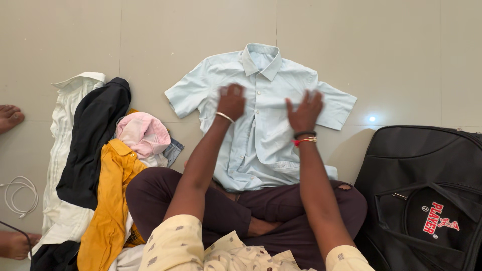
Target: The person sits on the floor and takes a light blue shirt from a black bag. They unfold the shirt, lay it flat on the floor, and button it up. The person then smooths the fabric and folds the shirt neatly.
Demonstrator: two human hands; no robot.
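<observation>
Tile floor (pixel 75 30): shirt (pixel 261 145) flat under L hand (pixel 231 102) & R hand (pixel 305 111).

The floor (pixel 75 35) is laid in large, pale beige tiles with thin grout lines, one running across behind the laundry and two running away from the viewer. A small bright spot of light (pixel 372 119) glints on a tile at the right. Light is soft and even — shadows are faint.

At the left lies a heap of clothes (pixel 108 165): white striped, black, pink, mustard yellow. A white cable (pixel 20 195) is looped at the left edge, near another person's bare feet (pixel 9 116). At the right lies a black backpack (pixel 427 195) — zipped pocket, red-and-white emblem.
</observation>
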